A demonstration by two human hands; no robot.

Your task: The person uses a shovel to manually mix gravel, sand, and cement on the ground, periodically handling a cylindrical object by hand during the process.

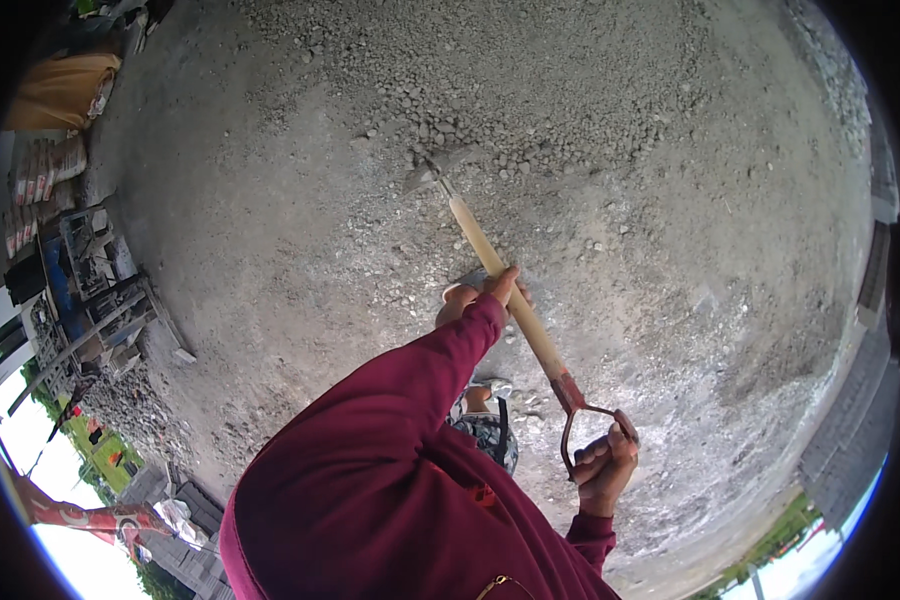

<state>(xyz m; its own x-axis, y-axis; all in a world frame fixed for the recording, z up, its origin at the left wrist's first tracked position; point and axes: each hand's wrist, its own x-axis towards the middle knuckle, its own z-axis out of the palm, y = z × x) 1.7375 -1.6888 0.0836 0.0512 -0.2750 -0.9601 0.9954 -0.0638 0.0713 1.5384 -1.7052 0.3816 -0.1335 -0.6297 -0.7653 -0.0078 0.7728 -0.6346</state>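
Observation:
A shovel (pixel 478 236) with a pale wooden shaft runs diagonally across the middle of the view. Partway down that shaft, my left hand (pixel 506 287) is wrapped around the wood. My right hand (pixel 606 470) grips the rusty red D-shaped handle at the near end. At the far end, the grey metal blade (pixel 440 170) meets the edge of the loose gravel (pixel 530 110). Maroon sleeves cover both my arms. Below the shaft, my feet and patterned shorts partly show.
Compacted grey ground (pixel 260 250) surrounds me, strewn with small stones. To the left stand stacked bags (pixel 45 180), a metal and timber frame (pixel 95 280) and a rubble heap (pixel 140 415). Grey blocks (pixel 845 430) are stacked along the right. A red machine arm (pixel 80 515) appears at lower left.

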